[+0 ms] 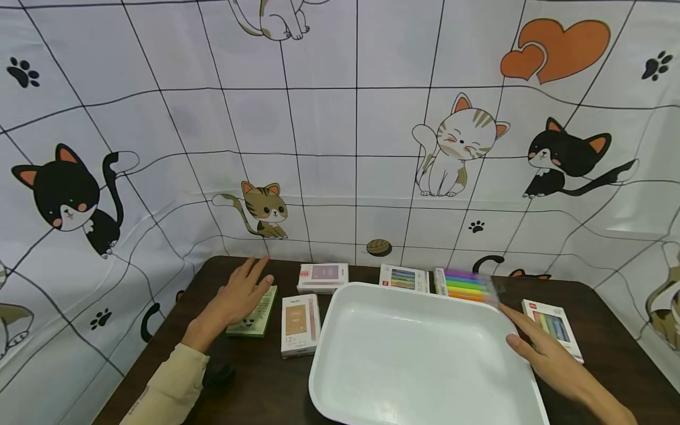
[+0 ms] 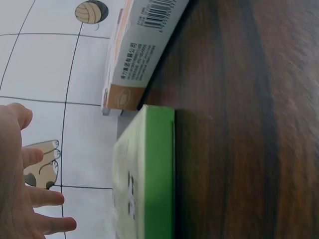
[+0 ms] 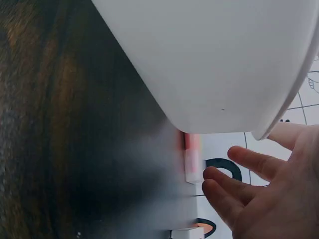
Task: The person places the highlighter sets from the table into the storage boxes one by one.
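Observation:
My left hand (image 1: 240, 296), in a cream sleeve, is held with fingers spread over a light green box (image 1: 262, 316) at the left of the table. In the left wrist view the green box (image 2: 158, 174) lies flat, apart from the fingers. A large white tray (image 1: 425, 360) takes up the front middle. At its right rim is my right hand (image 1: 549, 357), fingers extended along the outside and thumb near the edge. The right wrist view shows the fingers (image 3: 244, 186) straight, with the one nearest the tray partly hidden behind the rim.
Beside the green box stands a white-and-tan box (image 1: 300, 324). A white-and-mauve box (image 1: 323, 277), a pen box (image 1: 404, 278) and a clear case of rainbow-coloured pens (image 1: 467, 284) line the back. Another pen box (image 1: 555, 324) lies right of the tray. A cat-print curtain (image 1: 329, 130) hangs behind.

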Action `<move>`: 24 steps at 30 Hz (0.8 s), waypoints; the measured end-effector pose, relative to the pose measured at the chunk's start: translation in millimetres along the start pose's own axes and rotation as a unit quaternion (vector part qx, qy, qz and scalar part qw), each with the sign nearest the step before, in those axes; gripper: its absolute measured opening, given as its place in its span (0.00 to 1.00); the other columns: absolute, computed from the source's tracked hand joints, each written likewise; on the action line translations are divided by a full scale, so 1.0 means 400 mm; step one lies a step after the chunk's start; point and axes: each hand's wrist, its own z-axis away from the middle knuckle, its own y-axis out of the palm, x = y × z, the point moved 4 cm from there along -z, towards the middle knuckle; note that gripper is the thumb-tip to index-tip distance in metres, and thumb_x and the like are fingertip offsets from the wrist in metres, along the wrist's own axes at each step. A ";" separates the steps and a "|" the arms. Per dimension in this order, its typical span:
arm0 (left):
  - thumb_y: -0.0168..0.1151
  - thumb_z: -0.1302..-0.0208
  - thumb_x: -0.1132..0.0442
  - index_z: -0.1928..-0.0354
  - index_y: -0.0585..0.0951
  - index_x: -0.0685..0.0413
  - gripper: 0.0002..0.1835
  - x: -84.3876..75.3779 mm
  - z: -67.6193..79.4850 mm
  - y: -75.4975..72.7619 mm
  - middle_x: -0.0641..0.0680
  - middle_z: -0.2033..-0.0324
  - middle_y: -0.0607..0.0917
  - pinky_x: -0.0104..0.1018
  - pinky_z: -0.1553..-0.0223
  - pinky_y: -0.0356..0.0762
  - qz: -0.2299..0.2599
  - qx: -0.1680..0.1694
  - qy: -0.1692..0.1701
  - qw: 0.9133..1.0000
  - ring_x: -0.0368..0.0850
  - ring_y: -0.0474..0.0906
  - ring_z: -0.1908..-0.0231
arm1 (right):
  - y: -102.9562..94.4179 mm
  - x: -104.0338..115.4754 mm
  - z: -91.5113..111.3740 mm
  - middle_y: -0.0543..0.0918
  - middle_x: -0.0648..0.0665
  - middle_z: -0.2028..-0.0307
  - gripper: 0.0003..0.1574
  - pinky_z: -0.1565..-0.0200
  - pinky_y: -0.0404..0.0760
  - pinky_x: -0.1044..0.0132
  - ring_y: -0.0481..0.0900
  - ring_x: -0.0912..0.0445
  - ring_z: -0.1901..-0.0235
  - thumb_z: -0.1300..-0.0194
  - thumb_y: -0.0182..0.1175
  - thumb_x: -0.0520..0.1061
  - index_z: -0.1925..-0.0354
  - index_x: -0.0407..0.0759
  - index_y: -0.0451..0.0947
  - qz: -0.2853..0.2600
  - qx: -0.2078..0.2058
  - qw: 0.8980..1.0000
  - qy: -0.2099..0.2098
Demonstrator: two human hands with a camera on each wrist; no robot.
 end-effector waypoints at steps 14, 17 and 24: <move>0.44 0.17 0.47 0.22 0.57 0.62 0.34 0.054 0.027 0.003 0.76 0.28 0.57 0.76 0.39 0.57 0.019 0.006 0.018 1.000 0.78 0.55 0.32 | 0.019 -0.022 0.016 0.50 0.34 0.22 0.35 0.45 0.60 0.82 0.49 0.78 0.33 0.16 0.39 0.40 0.18 0.51 0.46 -0.082 0.035 0.996 -0.006; 0.45 0.18 0.47 0.23 0.60 0.63 0.34 0.074 0.033 0.007 0.76 0.30 0.61 0.74 0.39 0.59 0.012 0.026 0.006 1.000 0.77 0.58 0.33 | 0.022 -0.030 0.016 0.49 0.32 0.23 0.36 0.47 0.65 0.79 0.51 0.79 0.35 0.16 0.41 0.41 0.18 0.49 0.46 -0.087 0.044 0.995 0.007; 0.49 0.20 0.44 0.23 0.63 0.60 0.35 0.089 0.031 0.009 0.72 0.30 0.66 0.72 0.39 0.61 -0.009 0.060 -0.001 0.998 0.73 0.62 0.32 | 0.009 -0.048 0.015 0.50 0.32 0.23 0.35 0.49 0.73 0.72 0.59 0.77 0.37 0.17 0.40 0.42 0.18 0.51 0.46 -0.107 0.054 0.992 0.024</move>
